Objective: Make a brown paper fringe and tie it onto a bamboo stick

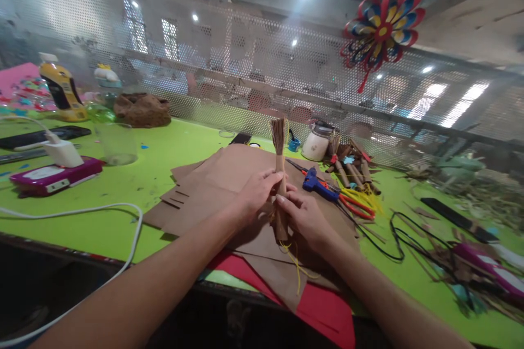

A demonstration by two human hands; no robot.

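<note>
Both hands hold a small brown paper broom [279, 144] upright over sheets of brown paper [213, 185]. My left hand [256, 196] pinches the rolled handle from the left, near its upper part. On the right, my right hand [303, 217] wraps the lower handle. The fringed head fans out above the fingers. A yellow string [295, 264] hangs from the bottom of the handle over the paper. A red sheet [323, 305] lies under the brown paper at the table's near edge.
On the green table [135, 185]: a blue glue gun [317, 182] and orange scissors [354, 204] to the right, a pile of finished brooms [352, 166], a white jar [315, 144], black cable [399, 240], a pink phone with charger [55, 174], a clear cup [117, 142]. A mesh wall with a paper pinwheel [382, 30] stands behind.
</note>
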